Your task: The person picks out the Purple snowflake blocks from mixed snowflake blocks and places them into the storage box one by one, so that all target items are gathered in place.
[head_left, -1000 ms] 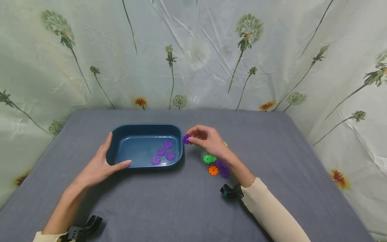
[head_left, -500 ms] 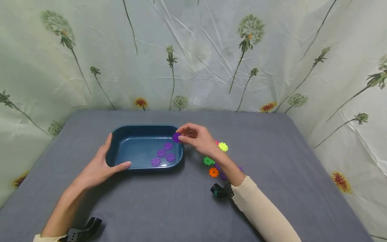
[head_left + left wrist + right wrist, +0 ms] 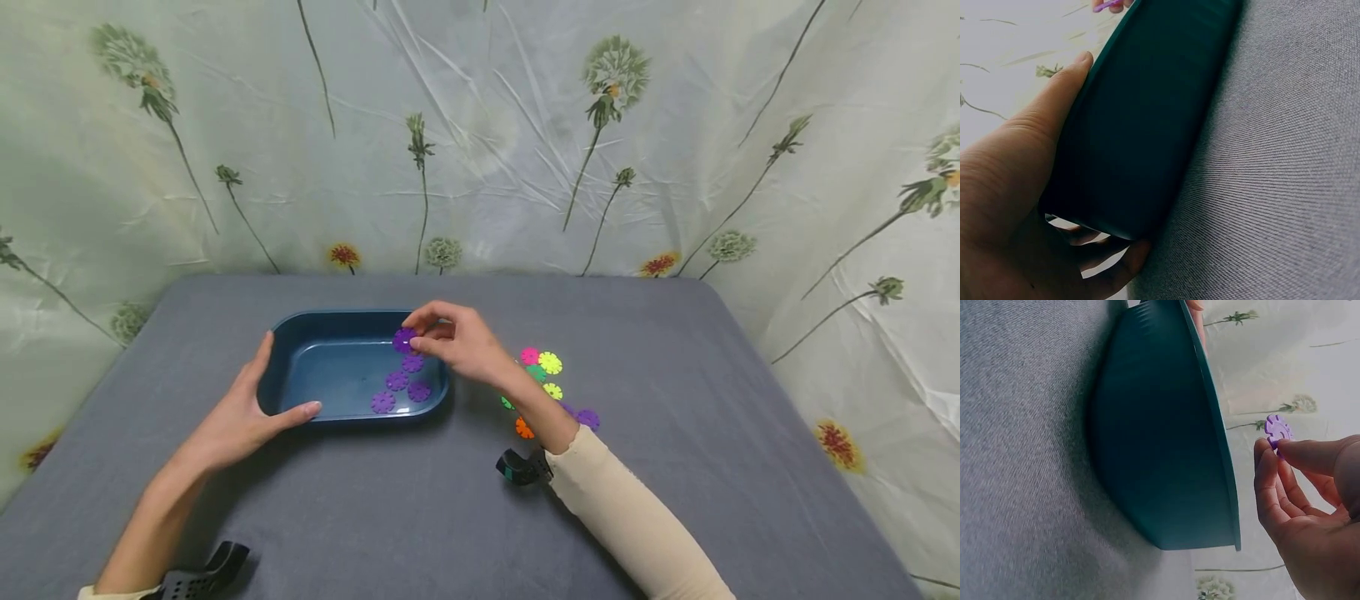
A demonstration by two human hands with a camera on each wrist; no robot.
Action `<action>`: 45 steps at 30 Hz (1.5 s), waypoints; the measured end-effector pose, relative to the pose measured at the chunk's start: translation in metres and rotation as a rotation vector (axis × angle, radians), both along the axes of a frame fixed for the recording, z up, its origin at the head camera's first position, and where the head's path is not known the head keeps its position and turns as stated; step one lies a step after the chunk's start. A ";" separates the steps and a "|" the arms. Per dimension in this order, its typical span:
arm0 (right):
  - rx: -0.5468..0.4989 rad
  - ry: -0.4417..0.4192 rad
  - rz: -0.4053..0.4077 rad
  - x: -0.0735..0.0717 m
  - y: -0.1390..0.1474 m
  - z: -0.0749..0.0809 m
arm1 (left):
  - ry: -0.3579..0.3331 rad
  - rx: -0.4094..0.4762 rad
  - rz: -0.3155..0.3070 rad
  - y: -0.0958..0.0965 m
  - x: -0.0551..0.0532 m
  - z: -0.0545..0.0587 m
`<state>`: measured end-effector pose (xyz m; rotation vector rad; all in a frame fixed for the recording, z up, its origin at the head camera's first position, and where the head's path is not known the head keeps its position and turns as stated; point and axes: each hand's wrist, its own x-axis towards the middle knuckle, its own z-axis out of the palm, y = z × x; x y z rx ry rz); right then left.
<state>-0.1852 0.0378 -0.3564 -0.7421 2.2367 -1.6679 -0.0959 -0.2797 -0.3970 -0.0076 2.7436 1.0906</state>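
Over the right end of a deep blue plastic tub [image 3: 300,408], my right hand [image 3: 467,343] pinches a purple notched snowflake building disc [image 3: 403,340] between thumb and fingers. In the right wrist view this disc [image 3: 1277,428] shows above the tub's rim, held at the fingertips. My left hand [image 3: 251,400] grips the tub's left end, its thumb on the near rim. From the left wrist, the left hand's fingers [image 3: 1116,269] appear curled around the end wall. Several purple discs [image 3: 397,381] lie on the tub floor, towards the right.
Right of the tub, loose discs lie on the grey cloth: yellow [image 3: 551,362], pink [image 3: 529,356], orange [image 3: 524,427] and purple [image 3: 588,418], with green ones between. My right forearm partly covers them. A floral curtain [image 3: 510,150] hangs behind the table.
My right hand has moved left with the purple disc, from beside the tub's right rim to above its inside. More loose discs show behind the forearm. The left hand keeps its hold.
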 end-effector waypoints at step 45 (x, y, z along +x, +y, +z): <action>0.306 0.079 0.073 -0.026 -0.045 -0.008 | 0.000 0.006 0.009 0.000 -0.002 -0.001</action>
